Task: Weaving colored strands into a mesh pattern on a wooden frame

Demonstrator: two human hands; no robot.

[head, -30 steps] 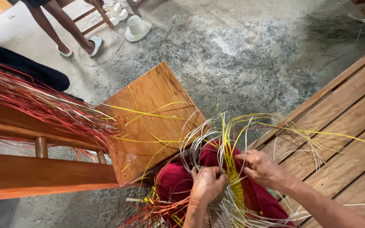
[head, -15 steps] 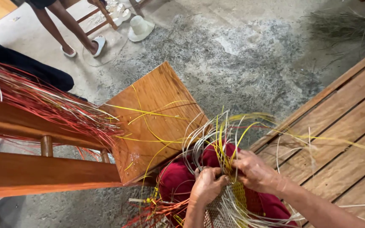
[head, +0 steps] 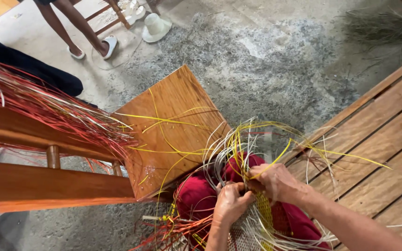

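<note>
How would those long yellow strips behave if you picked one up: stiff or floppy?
Probably springy, not limp: the yellow strips arch up in curves above the woven piece without drooping flat. Likely very light, since they look thin and stand in the air unsupported. Both hands, left and right, pinch them, so they may spring back if released.

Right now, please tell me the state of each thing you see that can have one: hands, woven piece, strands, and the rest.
left hand: closed, pinching strands
right hand: closed on strands at the weave's edge
woven piece: partly woven, loose ends sticking out
yellow strands: loose, curling upward
red strands: bundled, draped over the wooden rail
wooden stool: upright, a few strands lying on it
white hat: lying on the floor
</note>
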